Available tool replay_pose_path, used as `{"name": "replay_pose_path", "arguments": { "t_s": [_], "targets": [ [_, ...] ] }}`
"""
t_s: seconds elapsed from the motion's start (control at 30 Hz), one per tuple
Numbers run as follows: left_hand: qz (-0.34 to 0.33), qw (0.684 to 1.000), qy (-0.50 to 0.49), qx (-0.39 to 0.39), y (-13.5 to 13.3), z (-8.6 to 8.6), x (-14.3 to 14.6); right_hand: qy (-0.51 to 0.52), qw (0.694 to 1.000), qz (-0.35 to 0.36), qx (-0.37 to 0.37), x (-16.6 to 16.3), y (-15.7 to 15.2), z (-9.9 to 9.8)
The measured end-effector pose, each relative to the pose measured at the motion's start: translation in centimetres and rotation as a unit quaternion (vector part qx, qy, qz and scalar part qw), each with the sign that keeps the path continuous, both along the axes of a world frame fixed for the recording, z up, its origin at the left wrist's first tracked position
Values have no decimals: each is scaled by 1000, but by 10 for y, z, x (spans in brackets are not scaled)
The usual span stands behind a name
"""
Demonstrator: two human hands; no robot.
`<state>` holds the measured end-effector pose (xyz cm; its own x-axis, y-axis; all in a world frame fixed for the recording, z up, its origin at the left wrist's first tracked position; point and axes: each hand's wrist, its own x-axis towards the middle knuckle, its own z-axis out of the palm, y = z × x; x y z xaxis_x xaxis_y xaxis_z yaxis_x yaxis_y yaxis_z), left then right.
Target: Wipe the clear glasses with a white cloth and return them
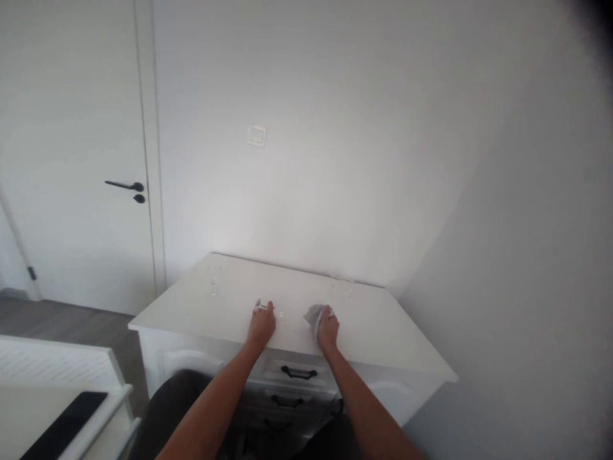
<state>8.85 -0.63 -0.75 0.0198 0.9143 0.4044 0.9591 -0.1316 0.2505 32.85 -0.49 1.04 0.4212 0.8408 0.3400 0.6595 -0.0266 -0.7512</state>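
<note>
On the front of the white cabinet, black handles mark the drawers; above its near edge, the left hand has its fingers curled round something clear, too faint to identify, and the right hand closes on a bunched grey cloth. Farther back, clear glassware stands toward the cabinet's left and right ends; beyond the cabinet are a wall switch and, leftward, a door

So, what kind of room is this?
Probably a room in somebody's home; I can't tell which. There's a door with a black handle, a light switch and a white drawer cabinet.
</note>
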Motion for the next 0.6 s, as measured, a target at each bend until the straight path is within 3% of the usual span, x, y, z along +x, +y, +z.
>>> {"name": "replay_pose_path", "arguments": {
  "t_s": [0.1, 0.2, 0.33, 0.4, 0.53, 0.6],
  "targets": [
    [22, 1000, -7, -7, -1, 1, 0, 161, 984, 34, 72, -34, 13, -7],
    [50, 999, -16, -12, -5, 2, -1, 201, 971, 77, 102, -64, 12, -15],
    [65, 998, -19, -14, -8, 5, -1, 227, 944, 190, 145, -86, 0, -20],
    [67, 997, -21, -12, -8, 6, -1, 225, 940, 213, 144, -89, -6, -19],
    [75, 997, -30, -15, -7, 5, -1, 224, 951, 177, 117, -90, -10, -19],
    [82, 996, -36, -20, -5, 4, -1, 240, 944, 211, 84, -89, -9, -21]
  ]
}}
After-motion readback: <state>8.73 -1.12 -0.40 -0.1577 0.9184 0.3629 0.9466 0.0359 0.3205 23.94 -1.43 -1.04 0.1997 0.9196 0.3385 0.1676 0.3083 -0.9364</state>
